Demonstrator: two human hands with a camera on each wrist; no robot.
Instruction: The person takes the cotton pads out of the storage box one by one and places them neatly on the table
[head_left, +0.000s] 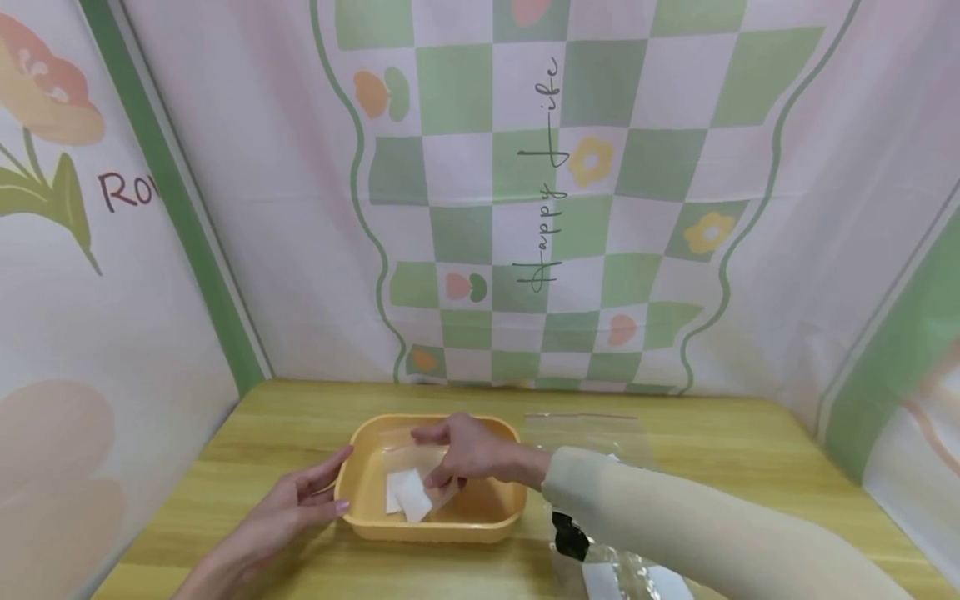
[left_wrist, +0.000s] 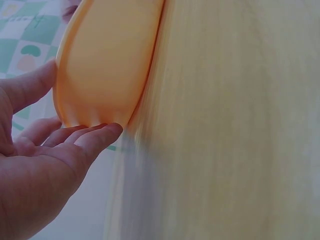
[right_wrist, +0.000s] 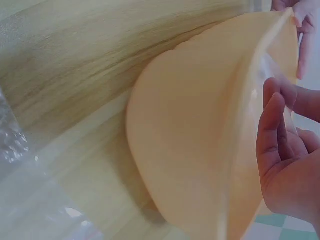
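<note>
A yellow-orange plastic basin (head_left: 495, 533) stands on the wooden table. My left hand (head_left: 288, 504) touches its left end from outside; in the left wrist view the thumb meets the rim and the fairly straight fingers lie along the outer wall. My right hand (head_left: 472, 450) is inside the basin, its fingers curled, and seems to pinch a clear plastic bag (head_left: 397, 457). Its exact grip is partly hidden behind the fingers. White paper pieces (head_left: 411, 497) show at the bag, overlapping at an angle, left of the right thumb.
Clear plastic bags (head_left: 555, 554) lie on the table right of the basin, partly under the right sleeve (head_left: 660, 512). Among them are a black item (head_left: 570, 536) and white pieces (head_left: 602, 581). Patterned cloth (head_left: 517, 225) hangs behind the wooden table (head_left: 300, 417).
</note>
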